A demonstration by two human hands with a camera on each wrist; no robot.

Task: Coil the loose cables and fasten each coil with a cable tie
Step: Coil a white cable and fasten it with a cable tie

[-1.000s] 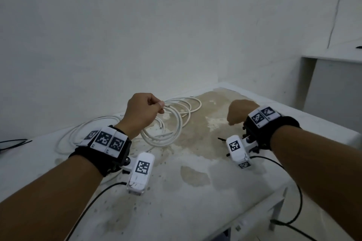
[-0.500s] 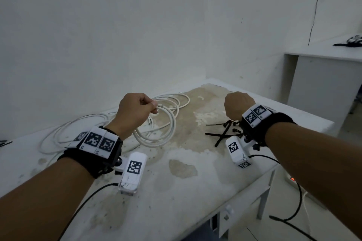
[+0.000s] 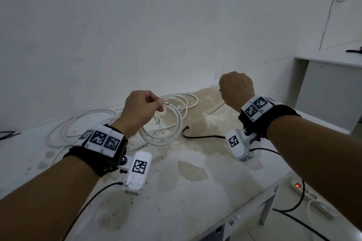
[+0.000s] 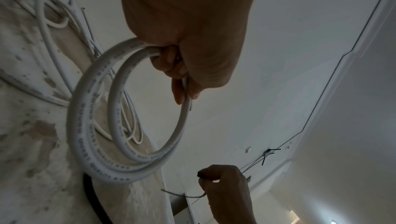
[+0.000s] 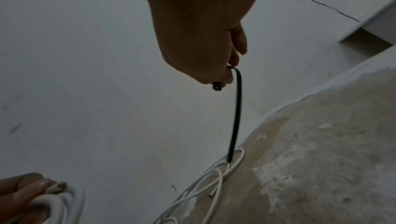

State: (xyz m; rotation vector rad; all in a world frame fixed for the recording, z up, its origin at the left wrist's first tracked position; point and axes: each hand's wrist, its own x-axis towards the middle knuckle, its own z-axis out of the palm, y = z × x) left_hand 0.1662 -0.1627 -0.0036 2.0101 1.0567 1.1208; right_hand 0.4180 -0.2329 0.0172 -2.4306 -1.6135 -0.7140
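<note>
My left hand (image 3: 148, 105) grips a small coil of thick white cable (image 3: 174, 129) and holds it just above the stained table (image 3: 195, 191). In the left wrist view the coil (image 4: 92, 126) hangs in a few loops from my curled fingers (image 4: 175, 68). To the right, my right hand (image 3: 236, 88) is raised above the table and pinches one end of a thin black cable tie (image 5: 236, 109). The tie hangs down toward the loose white cables (image 5: 214, 182). The two hands are well apart.
More loose white cable (image 3: 82, 123) sprawls over the table's back left. Another black tie (image 3: 203, 136) lies on the table between my hands. The table's front edge runs at the lower right, with a power strip (image 3: 305, 191) on the floor beyond. A white desk (image 3: 329, 62) stands at right.
My right hand has lifted off the table's tie pile with one black tie pinched in it. The left hand keeps holding the white coil in much the same place.
</note>
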